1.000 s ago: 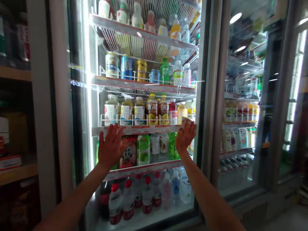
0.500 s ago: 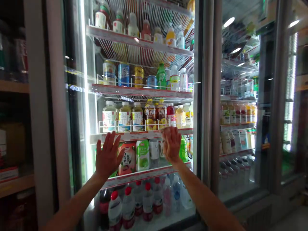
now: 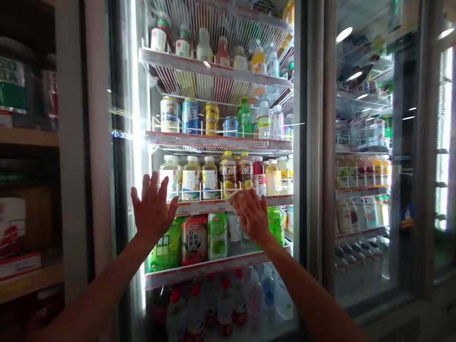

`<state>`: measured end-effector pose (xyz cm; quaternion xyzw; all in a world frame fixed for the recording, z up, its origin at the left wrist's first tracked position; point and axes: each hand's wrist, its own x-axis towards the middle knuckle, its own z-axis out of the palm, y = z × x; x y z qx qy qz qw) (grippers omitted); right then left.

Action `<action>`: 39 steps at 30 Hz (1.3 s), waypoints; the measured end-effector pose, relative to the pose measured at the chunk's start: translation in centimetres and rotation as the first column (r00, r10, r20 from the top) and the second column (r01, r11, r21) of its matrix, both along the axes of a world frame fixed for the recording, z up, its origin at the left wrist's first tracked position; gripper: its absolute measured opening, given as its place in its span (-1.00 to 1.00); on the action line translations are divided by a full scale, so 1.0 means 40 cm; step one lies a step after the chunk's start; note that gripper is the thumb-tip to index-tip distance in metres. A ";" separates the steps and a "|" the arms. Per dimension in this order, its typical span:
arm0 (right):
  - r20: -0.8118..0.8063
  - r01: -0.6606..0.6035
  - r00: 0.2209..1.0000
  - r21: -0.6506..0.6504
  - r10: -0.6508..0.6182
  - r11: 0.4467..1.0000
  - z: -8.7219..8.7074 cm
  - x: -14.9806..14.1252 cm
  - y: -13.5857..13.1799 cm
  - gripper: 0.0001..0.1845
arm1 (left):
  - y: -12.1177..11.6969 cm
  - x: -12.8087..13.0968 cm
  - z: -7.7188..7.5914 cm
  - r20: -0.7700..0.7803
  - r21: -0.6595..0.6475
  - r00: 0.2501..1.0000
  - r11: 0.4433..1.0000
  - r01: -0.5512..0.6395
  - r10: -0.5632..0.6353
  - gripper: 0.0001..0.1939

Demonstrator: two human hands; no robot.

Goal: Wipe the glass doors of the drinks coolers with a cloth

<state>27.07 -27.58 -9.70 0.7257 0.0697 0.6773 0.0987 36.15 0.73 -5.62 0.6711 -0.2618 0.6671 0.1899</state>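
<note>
My left hand [image 3: 152,209] is open with its fingers spread, palm toward the glass door [image 3: 123,199] of a drinks fridge; it appears to rest on the pane. Under the fingers of my right hand [image 3: 252,213] is a small pale cloth [image 3: 233,195], pressed flat toward the same glass. Only the cloth's left edge shows; the hand covers the rest. Behind the pane, near my left hand, stand tea bottles [image 3: 191,176] and a large green bottle [image 3: 166,249]. Iced tea bottles [image 3: 228,172] are behind the cloth.
A metal door frame [image 3: 315,156] runs up on the right, with a second glass-door fridge [image 3: 363,190] beyond it. At the left stands a wooden shelf [image 3: 30,137] with packaged goods. Red-capped bottles [image 3: 225,304] fill the lowest level of the fridge.
My right hand has swept left with the cloth across the glass and dipped slightly. My left hand has shifted a little left over the drinks. The view has tilted up somewhat.
</note>
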 end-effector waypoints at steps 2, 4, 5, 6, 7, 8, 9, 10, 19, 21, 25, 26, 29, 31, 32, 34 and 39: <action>0.120 0.050 0.989 0.248 -0.082 0.967 0.033 -0.016 -0.066 -0.46 | -0.002 0.001 -0.005 0.003 -0.004 1.000 1.000 0.004 -0.004 -0.37; 0.248 0.021 0.951 0.542 -0.184 0.840 0.078 -0.018 -0.110 -0.46 | -0.003 0.000 -0.006 0.001 -0.012 1.000 1.000 0.005 -0.005 -0.37; 0.275 -0.005 0.940 0.606 -0.203 0.796 0.095 -0.012 -0.106 -0.45 | -0.003 -0.001 -0.005 -0.003 -0.015 1.000 1.000 0.006 -0.006 -0.37; 0.284 -0.022 0.939 0.608 -0.192 0.793 0.102 -0.001 -0.082 -0.45 | -0.003 -0.002 -0.005 -0.004 -0.018 1.000 1.000 0.008 -0.008 -0.37; 0.269 -0.022 0.951 0.555 -0.155 0.831 0.100 0.011 -0.043 -0.45 | -0.002 -0.002 -0.004 -0.006 -0.020 1.000 1.000 0.011 -0.011 -0.38; 0.222 -0.012 0.970 0.449 -0.099 0.893 0.089 0.024 0.004 -0.44 | -0.001 -0.002 -0.003 -0.007 -0.020 1.000 1.000 0.013 -0.013 -0.38; 0.148 -0.006 0.988 0.306 -0.041 0.952 0.073 0.033 0.051 -0.45 | 0.000 -0.002 -0.002 -0.005 -0.016 1.000 1.000 0.013 -0.013 -0.38; 0.061 -0.010 0.998 0.162 0.000 0.987 0.057 0.039 0.087 -0.45 | 0.001 -0.001 -0.002 -0.003 -0.012 1.000 1.000 0.010 -0.010 -0.37; 0.300 -0.019 0.936 0.568 -0.185 0.823 0.143 0.015 -0.046 -0.43 | 0.004 0.001 -0.003 0.036 -0.005 0.999 1.000 0.008 -0.008 -0.33; 0.266 -0.013 0.957 0.432 -0.113 0.902 0.135 0.037 0.026 -0.42 | 0.002 -0.001 -0.002 0.035 -0.006 0.999 1.000 0.012 -0.012 -0.32; -0.011 -0.022 1.000 -0.045 0.021 0.999 0.093 0.055 0.135 -0.44 | 0.004 0.001 -0.003 0.027 -0.002 1.000 1.000 0.001 -0.001 -0.33; -0.015 -0.018 1.000 -0.048 0.017 0.999 0.096 0.049 0.121 -0.45 | 0.007 0.002 -0.004 0.028 -0.002 1.000 1.000 0.004 -0.004 -0.34; 0.171 0.009 0.983 0.299 -0.063 0.954 0.146 0.028 0.028 -0.44 | 0.014 0.006 -0.009 0.024 -0.002 0.999 1.000 0.027 -0.027 -0.35; 0.254 -0.022 0.960 0.498 -0.122 0.867 0.186 0.029 0.005 -0.41 | 0.010 0.000 -0.006 0.043 -0.005 0.998 0.999 0.050 -0.050 -0.35; 0.250 -0.030 0.961 0.514 -0.116 0.857 0.199 0.037 0.022 -0.40 | 0.001 -0.008 0.000 0.066 -0.004 0.995 0.997 0.075 -0.075 -0.35; 0.173 -0.032 0.984 0.401 -0.041 0.915 0.205 0.061 0.105 -0.37 | -0.037 -0.036 0.021 0.121 0.034 0.976 0.983 0.178 -0.181 -0.36; 0.034 -0.131 0.991 0.105 0.128 0.986 0.140 0.093 0.273 -0.31 | -0.206 -0.117 0.090 0.036 0.145 0.833 0.827 0.543 -0.553 -0.44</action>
